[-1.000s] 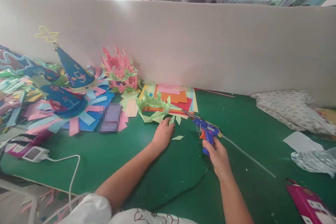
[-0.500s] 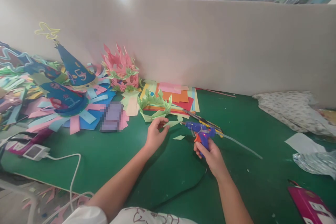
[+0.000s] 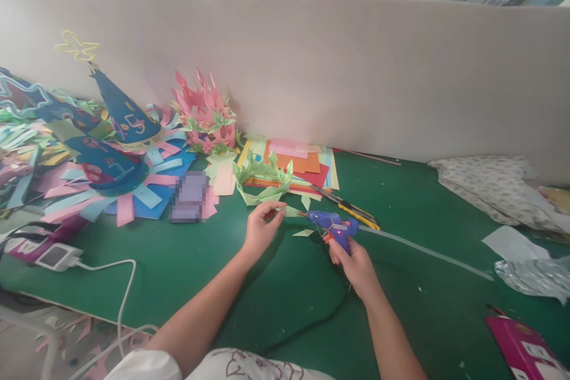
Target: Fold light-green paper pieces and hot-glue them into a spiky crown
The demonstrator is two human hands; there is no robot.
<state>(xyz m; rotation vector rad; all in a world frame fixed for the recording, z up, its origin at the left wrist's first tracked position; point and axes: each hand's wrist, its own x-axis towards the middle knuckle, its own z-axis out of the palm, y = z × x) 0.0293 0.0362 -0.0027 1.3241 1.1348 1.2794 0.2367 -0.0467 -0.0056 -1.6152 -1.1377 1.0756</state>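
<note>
My right hand [image 3: 354, 264] grips a blue hot glue gun [image 3: 332, 224] by its orange trigger, with a long clear glue stick [image 3: 427, 252] trailing from its back to the right. The nozzle points left at a small pale green paper piece [image 3: 291, 211] pinched in my left hand [image 3: 260, 227]. Just behind lies a green spiky paper ring [image 3: 262, 181]. Another green paper scrap [image 3: 303, 233] rests on the green table [image 3: 187, 261] between my hands.
A stack of coloured paper sheets [image 3: 298, 166] and a yellow utility knife [image 3: 356, 212] lie behind the gun. Blue cone hats [image 3: 122, 113], a pink paper crown [image 3: 205, 113] and paper strips fill the left. A white charger [image 3: 57, 256], cloth [image 3: 485, 181] and pink box [image 3: 521, 347] sit around.
My left hand picked up the green paper piece from the table. My right hand swung the glue gun left until its nozzle came up to the piece.
</note>
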